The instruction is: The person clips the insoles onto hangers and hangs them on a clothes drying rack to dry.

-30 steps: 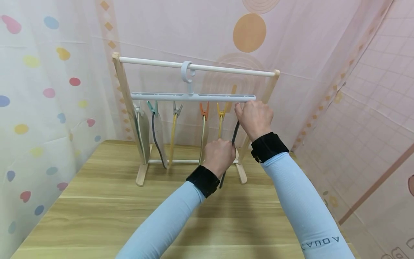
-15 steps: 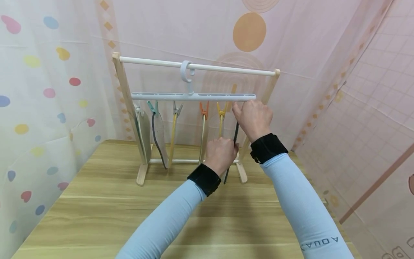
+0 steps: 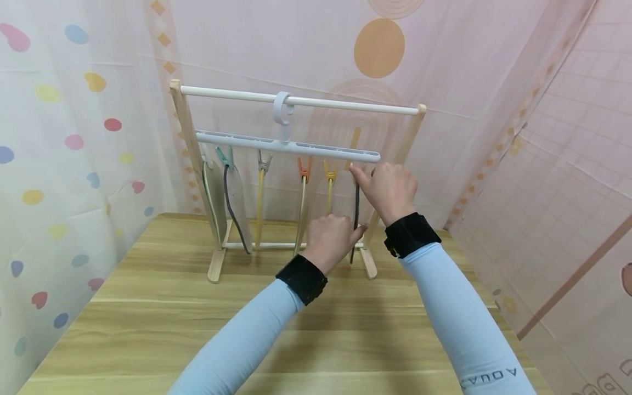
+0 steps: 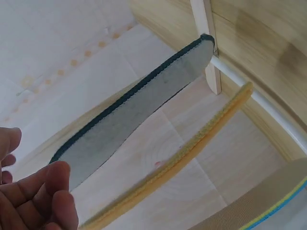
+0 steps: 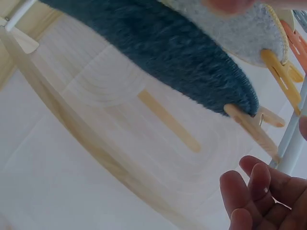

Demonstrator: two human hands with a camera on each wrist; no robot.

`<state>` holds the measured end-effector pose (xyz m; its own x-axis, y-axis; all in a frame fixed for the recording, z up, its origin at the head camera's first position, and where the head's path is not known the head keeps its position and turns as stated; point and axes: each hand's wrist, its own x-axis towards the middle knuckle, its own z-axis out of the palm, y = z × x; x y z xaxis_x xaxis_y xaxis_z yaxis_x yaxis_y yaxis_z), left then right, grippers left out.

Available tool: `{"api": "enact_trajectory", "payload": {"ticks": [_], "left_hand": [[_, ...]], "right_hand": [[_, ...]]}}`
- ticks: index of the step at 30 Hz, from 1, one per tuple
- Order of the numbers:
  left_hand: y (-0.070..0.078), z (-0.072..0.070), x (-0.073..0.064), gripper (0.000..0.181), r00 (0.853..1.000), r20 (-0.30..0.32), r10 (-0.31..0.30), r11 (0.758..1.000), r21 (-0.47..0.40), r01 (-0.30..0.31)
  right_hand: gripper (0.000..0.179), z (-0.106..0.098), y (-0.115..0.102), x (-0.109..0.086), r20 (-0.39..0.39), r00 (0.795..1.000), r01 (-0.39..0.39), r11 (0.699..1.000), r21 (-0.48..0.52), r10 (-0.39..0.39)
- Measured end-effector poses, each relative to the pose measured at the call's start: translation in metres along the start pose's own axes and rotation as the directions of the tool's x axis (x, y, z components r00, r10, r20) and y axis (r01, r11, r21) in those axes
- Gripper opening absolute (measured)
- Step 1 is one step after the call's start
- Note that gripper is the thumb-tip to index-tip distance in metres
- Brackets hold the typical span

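Note:
A pale blue clip hanger (image 3: 291, 147) hangs by its hook from the rack's white rod, with insoles clipped along it. My right hand (image 3: 391, 189) is just off the hanger's right end, fingers loosely bent and holding nothing. Beside it, a light wooden-coloured clothes peg (image 5: 252, 132) grips one end of a dark teal insole (image 5: 182, 57), whose underside is grey. My left hand (image 3: 329, 238) is beside that insole with relaxed fingers (image 4: 60, 177) and the thumb out, gripping nothing. A yellow-edged insole (image 4: 168, 172) hangs left of the teal one from a yellow peg (image 5: 280, 79).
The wooden rack (image 3: 298, 102) stands on a wood-grain table (image 3: 148, 329), close to a patterned curtain (image 3: 321, 44). Further insoles hang left from an orange peg (image 3: 304, 169), a grey peg (image 3: 264, 162) and a green peg (image 3: 224, 157).
Both hands have come off the peg and the teal insole, the left shifting slightly left and down. The hanger has swung, its right end now lower and its left end higher.

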<state>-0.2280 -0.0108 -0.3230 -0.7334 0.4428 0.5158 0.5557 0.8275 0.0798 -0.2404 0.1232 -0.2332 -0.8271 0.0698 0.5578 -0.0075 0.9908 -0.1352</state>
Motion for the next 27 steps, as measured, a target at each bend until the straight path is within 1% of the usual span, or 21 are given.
{"api": "enact_trajectory", "payload": {"ticks": [4, 8, 11, 14, 16, 18, 20, 22, 24, 27], "left_hand": [[-0.010, -0.003, -0.006, 0.058, 1.000, 0.012, -0.004, 1.000, -0.014, 0.004], [-0.020, -0.006, -0.012, 0.057, 0.999, 0.047, -0.013, 1.000, -0.024, 0.014], [-0.030, -0.009, -0.015, 0.051, 0.997, 0.077, -0.018, 0.999, -0.037, 0.021], [-0.040, -0.012, -0.019, 0.045, 0.996, 0.081, -0.027, 0.998, -0.056, 0.032], [-0.047, -0.014, -0.023, 0.040, 0.996, 0.080, -0.035, 0.996, -0.079, 0.041], [-0.055, -0.015, -0.027, 0.037, 0.997, 0.071, -0.042, 0.994, -0.096, 0.049], [-0.064, -0.017, -0.033, 0.036, 0.996, 0.068, -0.052, 0.991, -0.117, 0.060], [-0.072, -0.019, -0.038, 0.037, 0.995, 0.069, -0.068, 0.990, -0.119, 0.076], [-0.080, -0.022, -0.044, 0.039, 0.994, 0.067, -0.083, 0.988, -0.124, 0.091], [-0.092, -0.027, -0.055, 0.043, 0.990, 0.075, -0.116, 0.986, -0.108, 0.124]], "right_hand": [[0.071, 0.003, 0.002, -0.005, 0.001, 1.000, -0.015, 1.000, 0.019, 0.015], [0.071, 0.005, 0.003, -0.012, 0.011, 1.000, -0.016, 1.000, 0.025, 0.016], [0.071, 0.006, 0.004, -0.019, 0.029, 1.000, -0.008, 0.999, 0.044, 0.007], [0.071, 0.007, 0.007, -0.028, 0.040, 0.999, -0.006, 0.997, 0.077, 0.002], [0.068, 0.009, 0.011, -0.035, 0.031, 1.000, -0.003, 0.994, 0.108, -0.001], [0.064, 0.012, 0.014, -0.043, 0.005, 1.000, 0.010, 0.991, 0.132, -0.011], [0.059, 0.017, 0.017, -0.051, -0.028, 0.999, 0.027, 0.987, 0.156, -0.023], [0.055, 0.022, 0.021, -0.059, -0.047, 0.999, 0.033, 0.983, 0.178, -0.025], [0.050, 0.028, 0.024, -0.069, -0.057, 0.998, 0.025, 0.979, 0.204, -0.014], [0.046, 0.038, 0.028, -0.085, -0.048, 0.999, -0.005, 0.972, 0.234, 0.016]]}}
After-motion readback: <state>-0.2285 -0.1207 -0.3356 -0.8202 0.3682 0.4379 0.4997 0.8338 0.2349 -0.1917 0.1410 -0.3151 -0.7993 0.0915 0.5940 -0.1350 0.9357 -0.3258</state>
